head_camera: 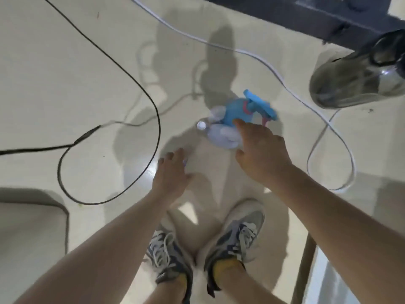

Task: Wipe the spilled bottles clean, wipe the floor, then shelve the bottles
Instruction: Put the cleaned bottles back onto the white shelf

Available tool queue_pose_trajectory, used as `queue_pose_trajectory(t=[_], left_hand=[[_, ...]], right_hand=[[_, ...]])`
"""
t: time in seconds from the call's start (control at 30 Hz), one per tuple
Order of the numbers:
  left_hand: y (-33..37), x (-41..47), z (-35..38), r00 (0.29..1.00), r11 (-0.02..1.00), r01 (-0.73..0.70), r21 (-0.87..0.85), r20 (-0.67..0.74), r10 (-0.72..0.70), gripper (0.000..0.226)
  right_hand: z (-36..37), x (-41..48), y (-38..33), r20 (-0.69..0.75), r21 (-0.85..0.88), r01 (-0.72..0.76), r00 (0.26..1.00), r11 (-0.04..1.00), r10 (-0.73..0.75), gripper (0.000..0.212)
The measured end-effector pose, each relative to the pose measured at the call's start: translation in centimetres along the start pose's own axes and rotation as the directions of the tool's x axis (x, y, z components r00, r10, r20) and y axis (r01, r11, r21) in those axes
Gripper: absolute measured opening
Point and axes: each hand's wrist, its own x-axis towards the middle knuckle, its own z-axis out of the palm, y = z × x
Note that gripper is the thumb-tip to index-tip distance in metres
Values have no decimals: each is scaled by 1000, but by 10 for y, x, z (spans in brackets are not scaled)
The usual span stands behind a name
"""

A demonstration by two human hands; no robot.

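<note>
Two bottles lie together on the pale floor (65,62): a blue spray bottle (234,110) with a blue trigger head, and a clear bottle (219,133) with a white cap (201,125). My right hand (260,150) hovers over them with its fingers spread. Its index tip is at the blue bottle and its palm covers part of the clear one. My left hand (173,170) reaches down to the left of the bottles with relaxed fingers. A small purple bit (185,163) shows at its edge; whether the hand touches it I cannot tell.
A black cable (153,102) loops across the floor on the left and a white cable (291,88) curves on the right. A large clear container (355,80) lies at the upper right below a dark shelf frame (306,16). A grey pad (28,222) sits lower left. My shoes (236,240) stand below.
</note>
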Motion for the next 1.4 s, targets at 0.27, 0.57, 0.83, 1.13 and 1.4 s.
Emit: queue_pose_trajectory(t=[0.27, 0.57, 0.83, 1.13, 1.4], left_hand=[[11, 51, -11, 985, 977, -23, -213, -174, -15, 52], [47, 48, -51, 951, 973, -210, -98, -250, 180, 21], [155, -169, -194, 994, 793, -107, -600, -55, 93, 23], [313, -406, -341, 872, 736, -373, -564, 57, 486, 22], [446, -554, -325, 509, 555, -736, -388, 224, 831, 19]], right_hand=[[32, 19, 5, 3, 306, -65, 998, 950, 67, 35], [37, -9, 6, 12, 766, -231, 939, 601, 345, 24], [-129, -195, 1, 173, 939, -330, 691, 94, 701, 27], [-347, -463, -24, -88, 992, -51, 390, 117, 917, 7], [-398, -655, 19, -268, 956, -146, -72, 255, 961, 17]])
